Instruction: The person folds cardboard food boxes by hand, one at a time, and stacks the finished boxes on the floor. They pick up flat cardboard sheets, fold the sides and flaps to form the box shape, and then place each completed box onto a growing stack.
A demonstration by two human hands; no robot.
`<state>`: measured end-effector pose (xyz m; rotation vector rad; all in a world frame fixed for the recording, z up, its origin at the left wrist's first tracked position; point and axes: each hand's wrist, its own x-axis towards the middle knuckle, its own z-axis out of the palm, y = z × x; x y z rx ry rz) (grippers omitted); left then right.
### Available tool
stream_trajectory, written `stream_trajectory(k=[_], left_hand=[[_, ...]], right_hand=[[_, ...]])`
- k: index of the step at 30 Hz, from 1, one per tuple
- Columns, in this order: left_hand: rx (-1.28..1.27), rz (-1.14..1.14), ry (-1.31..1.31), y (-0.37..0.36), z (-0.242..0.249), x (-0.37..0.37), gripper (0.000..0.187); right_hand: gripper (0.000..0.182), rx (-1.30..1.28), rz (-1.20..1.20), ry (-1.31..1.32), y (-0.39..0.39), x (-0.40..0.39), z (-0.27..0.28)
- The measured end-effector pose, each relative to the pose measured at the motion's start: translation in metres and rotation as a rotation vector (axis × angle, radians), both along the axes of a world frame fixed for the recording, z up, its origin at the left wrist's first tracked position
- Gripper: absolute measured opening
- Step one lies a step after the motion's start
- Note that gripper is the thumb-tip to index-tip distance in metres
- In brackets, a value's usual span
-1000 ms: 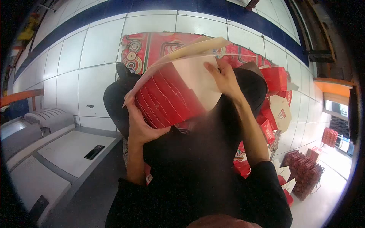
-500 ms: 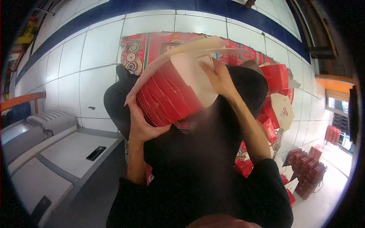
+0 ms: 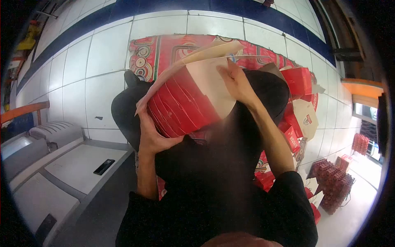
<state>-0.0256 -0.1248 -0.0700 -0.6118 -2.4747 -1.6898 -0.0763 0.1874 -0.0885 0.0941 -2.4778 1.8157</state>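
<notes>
Above my lap tilts a stack of red and cream cardboard box blanks (image 3: 181, 103), its layers showing as thin pale edges on the red side. My left hand (image 3: 154, 133) is closed around the stack's lower left end, thumb along the bottom edge. Its fingertips are hidden behind the card. At the upper right, my right hand (image 3: 238, 84) has its fingers bent in a pinch at the edge of the cream part of the front piece. Larger cream sheets (image 3: 210, 50) fan out behind at the top.
I sit on a red patterned mat (image 3: 164, 51) over white floor tiles. Folded red boxes (image 3: 297, 82) lie to my right, with stacked brown-red cartons (image 3: 331, 185) farther off. On the left stands a grey chest freezer (image 3: 82, 164) with a phone (image 3: 104, 166) on it.
My right hand has shifted slightly at the cream card's upper edge, and the small bent flap beside its fingers no longer shows. The left hand keeps its hold on the stack.
</notes>
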Motion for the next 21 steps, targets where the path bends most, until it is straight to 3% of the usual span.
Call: stream_trajectory(k=[1, 3, 4, 5, 7, 12, 14, 15, 17, 19, 21], left_hand=[[0.053, -0.010, -0.036, 0.000, -0.002, 0.001, 0.128], [0.103, -0.022, -0.073, -0.001, -0.003, 0.001, 0.129], [0.066, -0.026, -0.041, -0.001, -0.003, 0.001, 0.130], [0.031, -0.026, -0.007, -0.002, -0.003, 0.000, 0.131], [0.001, -0.045, -0.074, -0.006, 0.002, 0.000, 0.135], [-0.072, -0.076, -0.176, -0.011, 0.002, -0.002, 0.138], [0.019, -0.094, -0.164, -0.008, 0.000, -0.004, 0.137], [0.020, -0.094, -0.163, -0.007, 0.000, -0.006, 0.137], [-0.017, -0.067, -0.148, -0.005, 0.002, -0.007, 0.138], [-0.014, -0.067, -0.135, -0.003, 0.004, -0.010, 0.138], [-0.014, -0.067, -0.123, -0.003, 0.004, -0.010, 0.138]], right_hand=[[0.033, 0.000, -0.001, -0.001, 0.005, -0.001, 0.001], [0.032, -0.120, 0.098, -0.356, 0.021, -0.003, 0.000], [0.032, -0.207, 0.100, -0.128, 0.021, 0.005, -0.017], [0.041, 0.256, 0.102, 0.104, 0.034, 0.009, -0.042], [0.045, -0.033, 0.012, 0.099, 0.043, 0.016, -0.131], [0.037, 0.018, 0.057, 0.184, 0.019, 0.015, -0.062], [0.034, 0.051, 0.067, 0.234, 0.014, 0.012, -0.035], [0.030, -0.103, 0.047, -0.031, 0.014, 0.010, -0.030], [0.029, -0.244, 0.028, -0.153, 0.006, 0.004, -0.019], [0.028, 0.093, -0.003, 0.122, 0.006, 0.001, -0.022], [0.028, 0.169, 0.029, 0.132, 0.007, -0.002, 0.000]])
